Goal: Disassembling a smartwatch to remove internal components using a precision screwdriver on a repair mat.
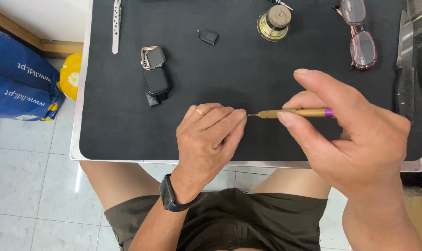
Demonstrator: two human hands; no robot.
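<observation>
A slim gold screwdriver (pixel 294 113) with a purple band lies level above the black mat. Its fine tip points left — meeting curled fingertips.

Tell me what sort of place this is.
Probably a small repair bench for watches or electronics: a black work mat, a precision screwdriver in the right hand, tweezers and an opened smartwatch.

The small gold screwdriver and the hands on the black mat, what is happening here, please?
A seated person works at a black mat. The right hand holds a slim gold screwdriver with a purple end, its tip pointing at the fingertips of the left hand, which is closed around something too small to see. Further back lie an opened smartwatch, a small black part, metal tweezers, eyeglasses and a round brass piece.
</observation>
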